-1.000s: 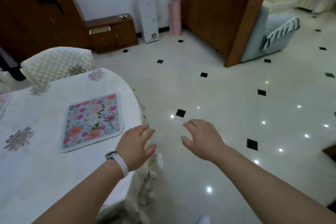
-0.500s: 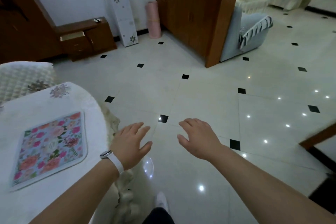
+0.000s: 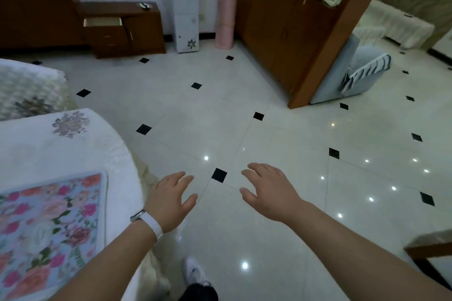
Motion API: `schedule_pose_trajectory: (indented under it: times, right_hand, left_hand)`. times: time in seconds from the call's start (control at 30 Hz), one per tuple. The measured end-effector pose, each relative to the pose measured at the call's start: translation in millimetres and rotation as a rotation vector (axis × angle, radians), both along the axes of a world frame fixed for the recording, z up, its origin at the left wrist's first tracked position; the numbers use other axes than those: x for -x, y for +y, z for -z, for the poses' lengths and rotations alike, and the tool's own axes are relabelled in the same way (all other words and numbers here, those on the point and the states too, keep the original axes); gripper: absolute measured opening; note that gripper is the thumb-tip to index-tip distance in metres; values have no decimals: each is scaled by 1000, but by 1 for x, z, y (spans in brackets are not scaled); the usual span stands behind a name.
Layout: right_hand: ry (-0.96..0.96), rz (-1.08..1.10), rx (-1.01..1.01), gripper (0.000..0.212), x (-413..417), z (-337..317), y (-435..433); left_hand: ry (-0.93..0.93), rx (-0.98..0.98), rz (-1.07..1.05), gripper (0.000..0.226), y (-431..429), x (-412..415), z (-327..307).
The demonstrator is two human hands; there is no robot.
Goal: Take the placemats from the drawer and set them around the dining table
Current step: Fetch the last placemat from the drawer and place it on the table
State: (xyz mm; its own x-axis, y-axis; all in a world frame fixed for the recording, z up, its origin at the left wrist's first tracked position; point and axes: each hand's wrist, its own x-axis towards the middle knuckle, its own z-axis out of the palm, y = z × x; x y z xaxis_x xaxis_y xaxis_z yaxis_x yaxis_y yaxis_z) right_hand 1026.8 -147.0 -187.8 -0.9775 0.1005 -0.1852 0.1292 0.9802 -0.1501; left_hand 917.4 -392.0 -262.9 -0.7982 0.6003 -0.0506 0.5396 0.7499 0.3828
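Dining table [image 3: 61, 154], white cloth, at left; one floral placemat [image 3: 49, 227] flat near its edge. One drawer [image 3: 102, 22] stands open in low cabinet [image 3: 122, 29] against far wall. Two hands over tiled floor [image 3: 269, 129]: left hand [image 3: 171, 199], right hand [image 3: 267, 190], fingers spread, both empty. One white wristband [image 3: 152, 223] on left wrist.

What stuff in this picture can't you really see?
Head view, the only one:
- Inside the open wooden drawer: too far and too shallow an angle to tell whether placemats remain.
- Floral blue-and-pink placemat: cut off by the left edge.
- White-clothed dining table: mostly out of frame.
- Small object on the cabinet top: too small to identify.
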Motion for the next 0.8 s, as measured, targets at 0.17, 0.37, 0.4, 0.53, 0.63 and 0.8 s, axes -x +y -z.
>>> schedule_pose_trajectory:
  times: [0.17,0.37,0.4,0.53,0.63,0.8]
  right_hand:
    - [22,-94,-45,68,96,-18,-24]
    - [5,-278,-74,57,185,-21,-74]
    - [-1,-322,-79,56,198,-17,-85]
    - [1,-528,-91,52,244,-2,-141]
    - [-16,-668,-94,52,264,8,-184]
    - [-51,-887,-91,55,287,24,-240]
  left_hand:
    - [56,-76,-58,62,-16,80,-12]
    - [132,-152,-195,56,-59,133,-23]
    - [141,-152,-224,55,-71,136,-21]
    - [64,-102,-371,58,-129,133,1]
    - [3,-80,-530,61,-168,116,17]
    - [-55,-63,-777,63,-211,81,23]
